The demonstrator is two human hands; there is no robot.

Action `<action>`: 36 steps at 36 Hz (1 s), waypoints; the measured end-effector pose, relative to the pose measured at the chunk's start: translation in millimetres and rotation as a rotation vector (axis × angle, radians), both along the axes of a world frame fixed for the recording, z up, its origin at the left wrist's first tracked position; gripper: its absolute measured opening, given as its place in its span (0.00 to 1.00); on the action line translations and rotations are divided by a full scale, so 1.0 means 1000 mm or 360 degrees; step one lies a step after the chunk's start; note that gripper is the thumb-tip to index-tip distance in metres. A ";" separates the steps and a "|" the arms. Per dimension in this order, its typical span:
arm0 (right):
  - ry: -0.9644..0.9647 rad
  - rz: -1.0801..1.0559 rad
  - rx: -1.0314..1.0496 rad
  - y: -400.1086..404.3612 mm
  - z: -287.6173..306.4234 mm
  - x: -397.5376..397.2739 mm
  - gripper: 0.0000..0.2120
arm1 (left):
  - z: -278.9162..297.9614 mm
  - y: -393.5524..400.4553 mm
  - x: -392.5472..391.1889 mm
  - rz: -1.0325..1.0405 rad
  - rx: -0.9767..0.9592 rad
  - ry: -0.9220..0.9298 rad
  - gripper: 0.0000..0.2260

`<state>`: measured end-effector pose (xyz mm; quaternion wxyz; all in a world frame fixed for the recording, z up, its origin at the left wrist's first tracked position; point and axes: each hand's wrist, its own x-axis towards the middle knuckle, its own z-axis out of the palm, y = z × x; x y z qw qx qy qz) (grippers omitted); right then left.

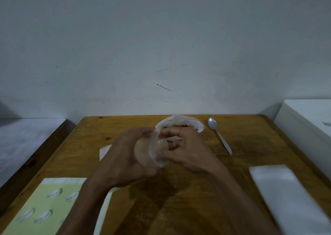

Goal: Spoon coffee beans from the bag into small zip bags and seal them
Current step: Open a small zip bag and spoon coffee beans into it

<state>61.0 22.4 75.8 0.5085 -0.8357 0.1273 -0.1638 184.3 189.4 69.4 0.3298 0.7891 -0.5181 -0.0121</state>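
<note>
Above the middle of the wooden table (241, 145) both my hands hold a small clear zip bag (152, 150). My left hand (125, 156) grips it from the left and my right hand (186, 150) pinches its open mouth from the right. Behind them stands the large clear bag (180, 122) with its mouth open and dark coffee beans just visible inside. A metal spoon (219, 136) lies on the table to the right of that bag, bowl toward the wall.
A stack of flat clear zip bags (286, 195) lies at the right front. A pale green printed sheet (46, 204) lies at the left front. A white box (311, 120) stands beyond the table's right edge, a grey surface (23, 141) on the left.
</note>
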 end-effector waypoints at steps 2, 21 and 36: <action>0.0012 0.0001 -0.0119 0.000 0.002 0.000 0.20 | 0.000 0.001 0.001 -0.0004 -0.0023 -0.0008 0.39; 0.0958 -0.1412 -0.0780 -0.115 -0.049 -0.018 0.10 | -0.015 -0.034 0.004 0.0379 -0.0208 0.0219 0.35; 0.0271 -0.1500 -0.0223 -0.115 -0.036 -0.020 0.06 | -0.030 -0.044 0.010 0.0411 -0.0200 0.0295 0.37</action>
